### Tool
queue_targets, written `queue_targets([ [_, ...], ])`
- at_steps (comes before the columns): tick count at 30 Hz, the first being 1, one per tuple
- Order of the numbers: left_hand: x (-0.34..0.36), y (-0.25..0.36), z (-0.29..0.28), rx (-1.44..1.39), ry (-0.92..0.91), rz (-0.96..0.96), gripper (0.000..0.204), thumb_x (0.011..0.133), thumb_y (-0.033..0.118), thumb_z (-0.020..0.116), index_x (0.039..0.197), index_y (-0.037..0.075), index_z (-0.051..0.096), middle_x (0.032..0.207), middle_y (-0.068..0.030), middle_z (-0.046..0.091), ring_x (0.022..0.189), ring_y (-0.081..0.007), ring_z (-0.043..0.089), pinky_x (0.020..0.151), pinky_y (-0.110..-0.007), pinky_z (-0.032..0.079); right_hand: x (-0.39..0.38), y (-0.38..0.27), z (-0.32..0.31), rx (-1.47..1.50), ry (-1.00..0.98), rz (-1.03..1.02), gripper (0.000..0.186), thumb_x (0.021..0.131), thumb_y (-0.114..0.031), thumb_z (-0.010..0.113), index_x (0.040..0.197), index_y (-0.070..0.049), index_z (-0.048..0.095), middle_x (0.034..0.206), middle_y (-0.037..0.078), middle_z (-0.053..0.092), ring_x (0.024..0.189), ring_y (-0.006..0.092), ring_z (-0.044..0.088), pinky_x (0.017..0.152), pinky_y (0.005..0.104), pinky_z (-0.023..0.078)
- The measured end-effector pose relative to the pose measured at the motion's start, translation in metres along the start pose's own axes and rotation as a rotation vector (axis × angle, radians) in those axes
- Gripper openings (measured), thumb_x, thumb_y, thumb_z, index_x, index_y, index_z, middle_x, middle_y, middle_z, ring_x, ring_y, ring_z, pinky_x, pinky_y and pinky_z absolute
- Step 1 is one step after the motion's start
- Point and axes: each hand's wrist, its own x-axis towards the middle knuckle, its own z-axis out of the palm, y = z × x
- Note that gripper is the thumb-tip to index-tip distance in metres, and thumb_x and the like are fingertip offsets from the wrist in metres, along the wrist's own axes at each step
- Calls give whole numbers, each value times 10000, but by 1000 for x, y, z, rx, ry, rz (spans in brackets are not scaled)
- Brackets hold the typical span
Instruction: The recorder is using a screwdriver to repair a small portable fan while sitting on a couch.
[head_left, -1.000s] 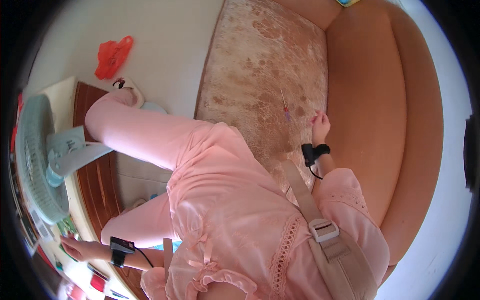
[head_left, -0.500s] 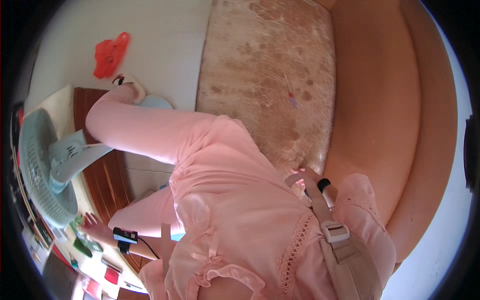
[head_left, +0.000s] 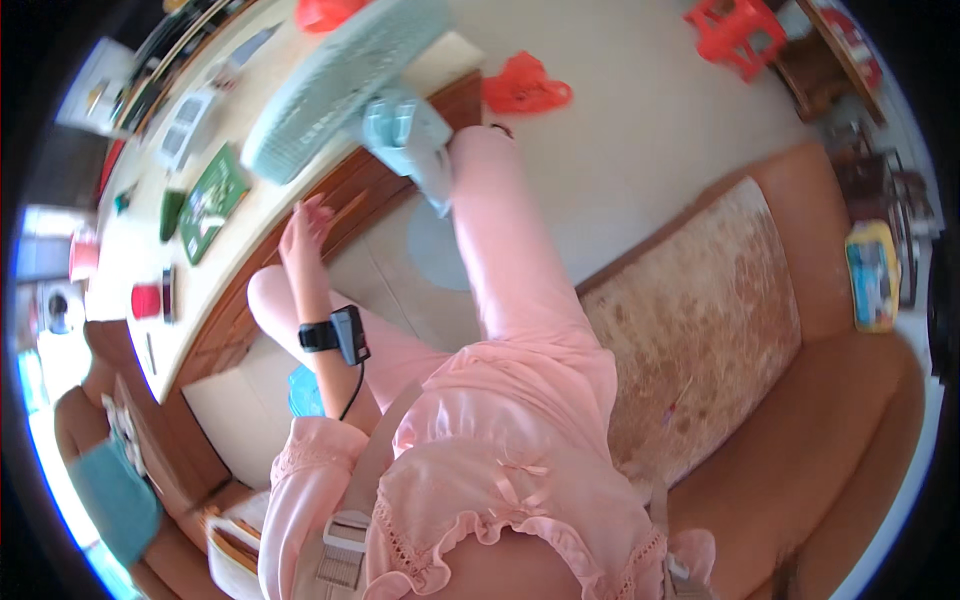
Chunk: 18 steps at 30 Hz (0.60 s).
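Note:
My left hand (head_left: 305, 225) is raised beside the front edge of the cream-topped wooden table (head_left: 150, 345), fingers loosely bent and apart, nothing visible in them. A black device is strapped to that wrist. Close by on the tabletop lie a green booklet (head_left: 212, 200) and a small dark green item (head_left: 171, 212). A pale blue fan (head_left: 310, 100) leans over the table's far end, near my outstretched leg in pink trousers. My right hand is out of view; only its pink sleeve shows at the lower right.
A brown sofa (head_left: 790, 440) curves round the right, its worn seat (head_left: 700, 290) bearing a small thin tool (head_left: 670, 410). A red plastic bag (head_left: 525, 85) and a red stool (head_left: 730, 30) are on the floor. A teal cloth (head_left: 110, 500) hangs over seating at lower left.
The view has swung toward the table on my left. My left hand has risen to the table's edge. My right hand, earlier by the sofa seat, has left the view.

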Motion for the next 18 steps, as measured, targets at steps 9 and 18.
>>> queue_targets([
  [9,-3,-7,-14,-261,-66,-125,459,980,396,432,1209,30,588,1021,-34,638,975,-134,586,909,-277,437,-22,-357,-16,405,250,-975,286,1002,-322,414,905,-59,474,800,50,519,725,146,529,687,300,459],
  [18,7,-31,-16,-541,123,-137,225,933,258,582,1051,71,625,745,46,578,768,-76,590,772,-233,480,61,-365,107,24,222,-1228,310,1005,-269,409,1007,-1,565,794,57,569,723,167,544,702,303,451],
])
